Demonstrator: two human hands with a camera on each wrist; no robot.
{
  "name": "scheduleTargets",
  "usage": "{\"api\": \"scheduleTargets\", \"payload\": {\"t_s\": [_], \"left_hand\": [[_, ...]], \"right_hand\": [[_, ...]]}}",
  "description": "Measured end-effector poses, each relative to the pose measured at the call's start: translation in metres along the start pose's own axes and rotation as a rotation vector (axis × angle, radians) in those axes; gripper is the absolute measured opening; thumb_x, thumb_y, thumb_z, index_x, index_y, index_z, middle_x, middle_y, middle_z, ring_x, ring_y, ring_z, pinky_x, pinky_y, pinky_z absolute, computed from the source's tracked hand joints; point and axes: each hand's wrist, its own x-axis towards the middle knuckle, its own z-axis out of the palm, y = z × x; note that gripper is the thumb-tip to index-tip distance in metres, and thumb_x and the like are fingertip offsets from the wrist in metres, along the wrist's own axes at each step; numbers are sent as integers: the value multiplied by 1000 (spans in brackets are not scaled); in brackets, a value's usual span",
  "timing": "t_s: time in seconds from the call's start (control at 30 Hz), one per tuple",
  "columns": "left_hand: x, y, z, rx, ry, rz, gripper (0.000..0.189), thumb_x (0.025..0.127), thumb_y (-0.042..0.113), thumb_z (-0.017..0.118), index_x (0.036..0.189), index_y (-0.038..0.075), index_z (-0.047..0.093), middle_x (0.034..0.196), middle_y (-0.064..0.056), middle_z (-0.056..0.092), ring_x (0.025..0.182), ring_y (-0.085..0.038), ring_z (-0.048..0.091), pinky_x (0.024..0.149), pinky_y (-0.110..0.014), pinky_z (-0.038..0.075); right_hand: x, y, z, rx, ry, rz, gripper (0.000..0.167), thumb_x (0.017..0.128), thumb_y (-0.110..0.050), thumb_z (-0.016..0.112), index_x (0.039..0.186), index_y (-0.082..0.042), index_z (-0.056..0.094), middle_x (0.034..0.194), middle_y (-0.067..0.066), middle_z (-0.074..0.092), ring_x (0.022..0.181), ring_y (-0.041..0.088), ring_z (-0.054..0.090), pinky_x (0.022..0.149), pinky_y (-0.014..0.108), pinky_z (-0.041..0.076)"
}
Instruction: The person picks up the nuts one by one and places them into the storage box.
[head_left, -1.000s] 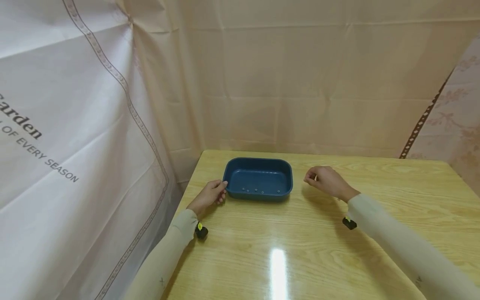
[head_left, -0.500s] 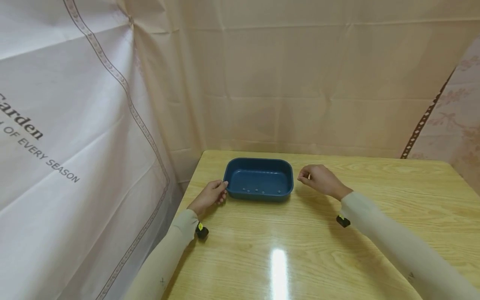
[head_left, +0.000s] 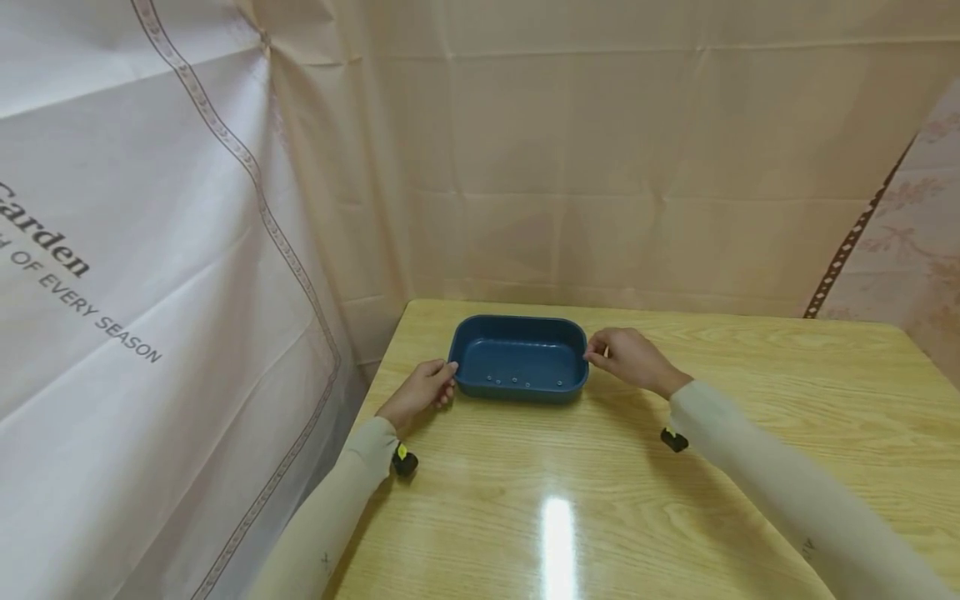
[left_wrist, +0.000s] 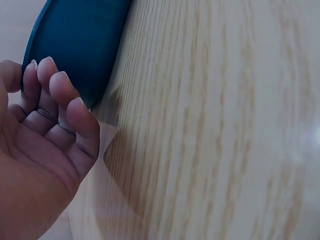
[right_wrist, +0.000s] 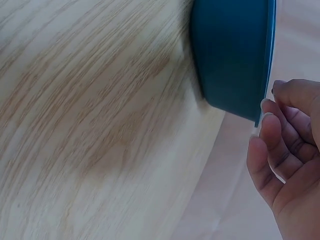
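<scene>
A dark blue rectangular tray (head_left: 517, 360) with rounded corners stands on the wooden table. Several tiny ring-like metal pieces (head_left: 514, 380), perhaps nuts, lie along its near side inside. At the tray's left end my left hand (head_left: 420, 390) pinches the rim, thumb on top; in the left wrist view its fingers (left_wrist: 62, 87) curl against the outer wall. My right hand (head_left: 637, 360) is at the right end, half curled, fingertips at the rim. In the right wrist view the thumb and index tips (right_wrist: 268, 106) are close together beside the rim; whether they hold anything is unclear.
The tabletop (head_left: 675, 517) is pale wood with a bright light reflection near the front. A beige cloth (head_left: 600, 167) hangs behind the table, and a white printed cloth (head_left: 150, 375) hangs along the left side. Black wrist cameras (head_left: 405, 461) sit under both cuffs.
My right hand has moved slowly left, from a gap beside the tray to the tray's right rim. The left hand and the tray have stayed in place.
</scene>
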Motion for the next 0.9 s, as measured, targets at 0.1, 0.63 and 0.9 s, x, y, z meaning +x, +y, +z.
{"api": "scheduleTargets", "payload": {"t_s": [0.1,0.63,0.9], "left_hand": [[0,0,0,6,-2,5,38,112,35,46,93,4,55,79,-6,56,65,-16,49,58,-28,44],[-1,0,0,8,-7,19,38,112,36,46,93,4,56,80,-5,56,66,-15,50,58,-27,45],[-1,0,-1,18,-6,23,40,112,37,47,94,2,56,79,-6,56,65,-16,49,58,-27,44]], "right_hand": [[3,-4,1,-1,-2,-15,10,99,-15,72,91,-9,72,81,-4,66,68,11,57,62,32,49],[18,-20,9,1,-30,-43,10,100,-16,71,97,-6,73,83,-4,67,69,10,58,64,32,51],[26,-29,14,9,-64,-50,13,100,-16,70,98,-3,73,83,-4,68,70,10,59,69,34,53]]}}
